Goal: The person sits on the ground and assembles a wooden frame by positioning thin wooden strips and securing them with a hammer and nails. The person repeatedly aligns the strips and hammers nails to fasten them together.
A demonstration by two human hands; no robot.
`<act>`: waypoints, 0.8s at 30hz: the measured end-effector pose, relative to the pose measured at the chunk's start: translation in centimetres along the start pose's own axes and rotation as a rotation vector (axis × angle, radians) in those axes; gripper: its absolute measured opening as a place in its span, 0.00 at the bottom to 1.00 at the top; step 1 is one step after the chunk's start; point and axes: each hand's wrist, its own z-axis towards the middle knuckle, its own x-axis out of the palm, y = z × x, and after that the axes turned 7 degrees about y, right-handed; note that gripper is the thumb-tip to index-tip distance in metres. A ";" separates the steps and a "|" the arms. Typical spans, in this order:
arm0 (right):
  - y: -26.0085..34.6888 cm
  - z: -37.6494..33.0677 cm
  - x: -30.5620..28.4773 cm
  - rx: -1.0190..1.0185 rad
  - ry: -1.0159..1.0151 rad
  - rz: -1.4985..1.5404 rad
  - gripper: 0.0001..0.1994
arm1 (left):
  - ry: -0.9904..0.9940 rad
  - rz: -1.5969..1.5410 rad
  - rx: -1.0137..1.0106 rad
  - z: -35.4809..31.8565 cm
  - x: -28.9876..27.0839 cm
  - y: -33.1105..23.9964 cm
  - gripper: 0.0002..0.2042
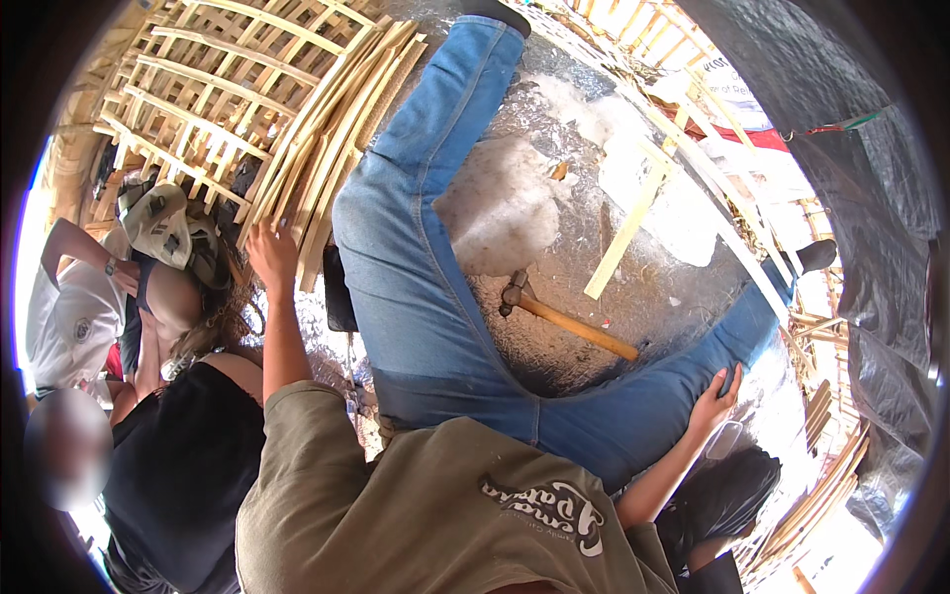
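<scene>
Sunlit silvery ground sheet, stacked wooden lattice frames, dark tarp wall

Left foot cut off by the top rim, only a dark shoe edge shows. Right foot tiny and warped near the right rim, detail unreadable. Left hand lies against the bundle of wooden slats; whether the fingers grip one, can't tell. Right hand rests on the right thigh, palm side hidden. Clear plastic thing just under that hand is partly covered, kind unclear. Hammer handle end sinks into shadow at the leg. Slat frame runs out past the top-left rim. Person at lower left cut off by the edge.
</scene>
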 end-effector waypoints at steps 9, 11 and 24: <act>-0.5 0.0 0.0 0.004 0.002 0.025 0.24 | 0.277 -0.082 -0.033 8.4 0.6 7.3 0.16; -0.5 0.3 0.3 0.012 0.026 0.026 0.24 | 0.303 -0.122 0.011 9.0 1.7 9.2 0.16; -0.3 0.1 -0.1 0.036 0.018 0.044 0.24 | 0.426 -0.133 0.086 11.4 2.5 8.5 0.20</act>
